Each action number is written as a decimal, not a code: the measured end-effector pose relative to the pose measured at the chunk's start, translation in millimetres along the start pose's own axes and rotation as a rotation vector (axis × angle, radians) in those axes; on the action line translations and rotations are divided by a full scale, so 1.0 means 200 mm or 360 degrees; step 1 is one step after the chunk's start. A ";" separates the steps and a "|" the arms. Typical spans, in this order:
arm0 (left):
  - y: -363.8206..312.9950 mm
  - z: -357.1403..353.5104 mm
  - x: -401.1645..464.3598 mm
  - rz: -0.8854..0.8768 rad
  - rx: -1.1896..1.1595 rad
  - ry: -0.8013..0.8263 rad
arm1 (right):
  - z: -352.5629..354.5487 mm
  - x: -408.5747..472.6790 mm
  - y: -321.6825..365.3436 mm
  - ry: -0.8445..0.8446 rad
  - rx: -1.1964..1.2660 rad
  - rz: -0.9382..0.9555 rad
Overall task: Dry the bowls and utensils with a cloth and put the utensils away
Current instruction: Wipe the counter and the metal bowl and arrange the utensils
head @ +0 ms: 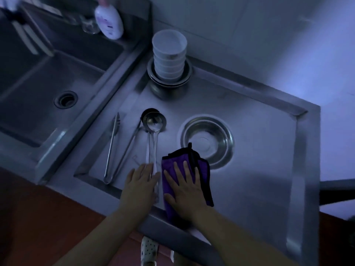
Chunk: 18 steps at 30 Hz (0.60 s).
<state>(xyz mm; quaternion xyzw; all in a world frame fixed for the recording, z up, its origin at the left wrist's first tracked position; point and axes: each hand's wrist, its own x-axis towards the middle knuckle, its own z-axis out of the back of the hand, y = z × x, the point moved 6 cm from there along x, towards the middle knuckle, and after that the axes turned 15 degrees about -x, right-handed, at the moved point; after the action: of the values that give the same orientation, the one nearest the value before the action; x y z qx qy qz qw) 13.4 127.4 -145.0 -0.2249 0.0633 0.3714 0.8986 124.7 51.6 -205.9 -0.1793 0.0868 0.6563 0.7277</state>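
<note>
— Hands?
— Right hand [184,186] lying flat, fingers spread, pressing purple cloth [187,166] at lower centre of frame; left hand [141,182] lying flat, fingers straight, touching ladle [153,131] handle.
— Elsewhere?
— Tongs [113,148] lying left of centre; steel bowl [207,140] sitting centre-right; stacked bowls [169,58] standing upper centre; sink [48,79] showing upper left.

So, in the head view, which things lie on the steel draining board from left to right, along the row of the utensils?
Tongs → ladles, two overlapping, left hand flat on their handles → purple cloth under the flat right hand → steel bowl on the draining board.
</note>
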 end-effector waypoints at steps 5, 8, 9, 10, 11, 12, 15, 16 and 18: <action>0.06 0.02 0.08 0.0140 0.0011 0.0028 | 0.09 0.22 -0.01 -0.0076 -0.0005 0.0079; 0.10 0.03 0.11 0.0191 0.0012 0.0008 | 0.14 0.35 -0.01 -0.0136 -0.0008 0.0074; 0.12 0.05 0.12 0.0226 -0.0012 0.0013 | 0.15 0.38 -0.01 -0.0147 -0.0020 0.0073; 0.14 0.06 0.13 0.0244 -0.0031 -0.0011 | 0.16 0.42 -0.02 -0.0158 -0.0031 0.0073; 0.15 0.07 0.13 0.0239 -0.0015 -0.0059 | 0.18 0.45 -0.02 -0.0170 -0.0046 0.0073; 0.17 0.08 0.14 0.0236 0.0014 -0.0076 | 0.19 0.49 -0.02 -0.0183 -0.0064 0.0072; 0.20 0.12 0.16 0.0213 0.0081 -0.0111 | 0.22 0.57 -0.02 -0.0213 -0.0092 0.0048; 0.22 0.12 0.16 0.0213 0.0134 -0.0102 | 0.22 0.58 -0.02 -0.0217 -0.0089 0.0036; 0.27 0.10 0.17 0.0236 0.0233 -0.0109 | 0.22 0.59 -0.02 -0.0210 -0.0096 0.0018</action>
<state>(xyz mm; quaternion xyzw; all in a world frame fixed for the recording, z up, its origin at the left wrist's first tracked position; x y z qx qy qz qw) -2.1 191.9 -156.0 -0.1405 0.0761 0.4387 0.8843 138.5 177.2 -208.0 -0.1572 0.0199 0.6731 0.7224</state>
